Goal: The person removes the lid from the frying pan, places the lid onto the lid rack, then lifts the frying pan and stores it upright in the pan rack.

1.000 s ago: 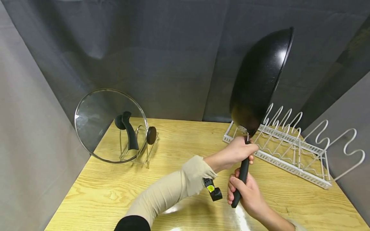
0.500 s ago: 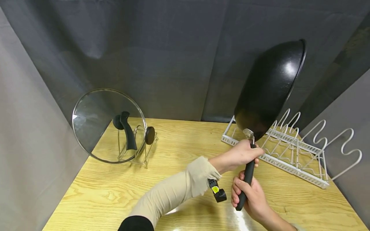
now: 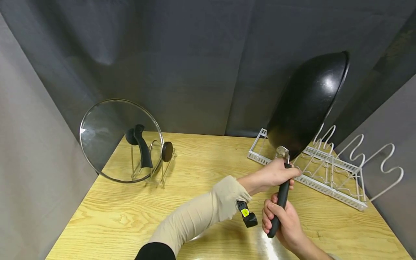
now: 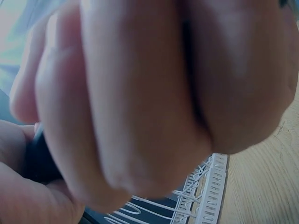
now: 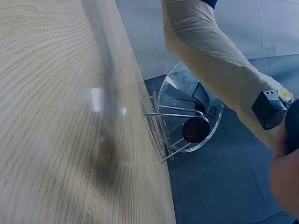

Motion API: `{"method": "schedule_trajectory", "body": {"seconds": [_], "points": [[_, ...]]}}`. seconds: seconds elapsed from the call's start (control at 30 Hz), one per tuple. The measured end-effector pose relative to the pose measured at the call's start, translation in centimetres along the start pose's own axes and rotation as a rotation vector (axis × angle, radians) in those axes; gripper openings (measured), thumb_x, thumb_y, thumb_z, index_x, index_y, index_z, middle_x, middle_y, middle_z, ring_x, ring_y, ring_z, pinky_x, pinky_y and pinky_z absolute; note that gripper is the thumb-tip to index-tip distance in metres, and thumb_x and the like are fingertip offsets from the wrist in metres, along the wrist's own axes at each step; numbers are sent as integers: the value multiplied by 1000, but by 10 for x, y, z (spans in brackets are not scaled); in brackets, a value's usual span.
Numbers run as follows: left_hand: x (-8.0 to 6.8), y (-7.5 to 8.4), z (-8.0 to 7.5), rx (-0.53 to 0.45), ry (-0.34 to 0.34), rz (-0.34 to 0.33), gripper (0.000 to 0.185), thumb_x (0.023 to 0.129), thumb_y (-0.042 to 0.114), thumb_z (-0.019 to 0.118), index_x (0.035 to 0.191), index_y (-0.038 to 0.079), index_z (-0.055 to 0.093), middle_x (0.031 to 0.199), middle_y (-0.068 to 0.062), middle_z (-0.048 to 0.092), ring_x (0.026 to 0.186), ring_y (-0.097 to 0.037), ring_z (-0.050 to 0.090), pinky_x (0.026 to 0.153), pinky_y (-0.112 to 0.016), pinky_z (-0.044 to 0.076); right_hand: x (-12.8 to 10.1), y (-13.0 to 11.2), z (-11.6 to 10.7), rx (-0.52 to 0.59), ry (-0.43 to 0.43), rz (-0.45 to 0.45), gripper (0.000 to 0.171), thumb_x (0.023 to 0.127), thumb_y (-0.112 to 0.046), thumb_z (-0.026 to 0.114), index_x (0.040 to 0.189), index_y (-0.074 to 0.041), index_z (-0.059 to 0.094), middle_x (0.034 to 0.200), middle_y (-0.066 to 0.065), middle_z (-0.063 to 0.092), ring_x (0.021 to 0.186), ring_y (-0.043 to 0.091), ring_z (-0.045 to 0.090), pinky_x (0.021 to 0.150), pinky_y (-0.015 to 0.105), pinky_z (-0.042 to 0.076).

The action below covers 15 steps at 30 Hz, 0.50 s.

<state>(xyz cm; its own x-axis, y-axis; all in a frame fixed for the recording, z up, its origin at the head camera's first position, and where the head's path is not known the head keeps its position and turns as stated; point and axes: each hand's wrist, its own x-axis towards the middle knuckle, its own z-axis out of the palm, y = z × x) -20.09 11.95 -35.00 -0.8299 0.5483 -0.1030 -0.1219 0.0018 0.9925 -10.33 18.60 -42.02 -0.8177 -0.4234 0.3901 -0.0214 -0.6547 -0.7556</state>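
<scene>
A black wok [image 3: 307, 104] is held up on its side above the white wire rack [image 3: 334, 191], its rounded outside facing left. My left hand [image 3: 274, 175] grips the top of its black handle [image 3: 283, 195], close to the metal joint. Lower down, my right hand [image 3: 282, 220] curls round the handle's end. The left wrist view shows the left hand's curled fingers [image 4: 135, 102] up close, with part of the rack below them. Whether the wok's lower edge touches the rack cannot be told, as the wok hides part of the rack.
A glass lid [image 3: 110, 144] with a black handle leans upright in a small wire stand [image 3: 162, 173] at the left of the wooden table [image 3: 130, 216]. A dark grey curtain [image 3: 182, 65] hangs behind the table, and lighter cloth walls [image 3: 29, 144] stand at the sides.
The wok has moved right and down toward the rack, leaning further to the right. Both hands have moved along with it, keeping their hold on the handle. The view has shifted slightly.
</scene>
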Motion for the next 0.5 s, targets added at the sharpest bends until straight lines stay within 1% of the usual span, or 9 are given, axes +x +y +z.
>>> {"method": "schedule_trajectory", "body": {"seconds": [0.27,0.5], "points": [[4,-5,5,-37,14,-13,27,87,3,60,64,9,47,48,-2,47,43,-10,49,45,-17,45,-3,-3,-2,37,25,35,29,98,7,13,97,-13,35,71,2,35,56,11,45,53,20,49],[8,-9,10,-56,16,-30,28,87,2,59,63,10,47,48,-2,47,43,-9,48,46,-18,45,-6,-6,-2,49,63,77,26,99,5,15,95,-13,33,70,2,34,56,10,44,53,19,48]]}}
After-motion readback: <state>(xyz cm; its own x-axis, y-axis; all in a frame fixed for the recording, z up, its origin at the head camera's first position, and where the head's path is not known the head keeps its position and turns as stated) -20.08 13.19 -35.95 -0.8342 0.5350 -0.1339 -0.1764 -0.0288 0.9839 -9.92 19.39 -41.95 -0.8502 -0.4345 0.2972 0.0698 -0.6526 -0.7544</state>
